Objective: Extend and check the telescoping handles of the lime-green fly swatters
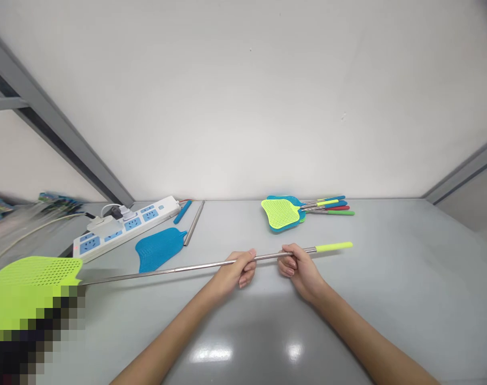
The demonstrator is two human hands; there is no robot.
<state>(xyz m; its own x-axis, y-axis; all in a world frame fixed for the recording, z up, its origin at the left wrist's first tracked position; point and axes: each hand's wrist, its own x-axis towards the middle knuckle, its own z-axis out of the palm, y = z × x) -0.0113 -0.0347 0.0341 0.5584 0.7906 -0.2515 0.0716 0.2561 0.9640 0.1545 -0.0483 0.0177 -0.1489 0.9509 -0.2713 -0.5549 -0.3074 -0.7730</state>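
Note:
A long telescopic fly swatter (203, 265) stretches across the view, its metal rod extended. Its lime-green mesh head lies at the far left, partly covered by a pixelated patch, and its yellow-green grip points right. My left hand (240, 269) is closed around the middle of the rod. Nearer the grip, my right hand (297, 267) pinches the same rod with curled fingers. Behind the rod on the left lies a blue fly swatter head (160, 248), beside a loose metal tube (194, 223) and a blue handle sleeve (182, 212).
Several fly swatters with blue and lime heads form a pile (283, 214) near the wall, handles to the right. A white power strip (126, 227) with plugs and cables lies at the left. Blurred packages (59, 206) sit beyond the grey frame post (62, 117).

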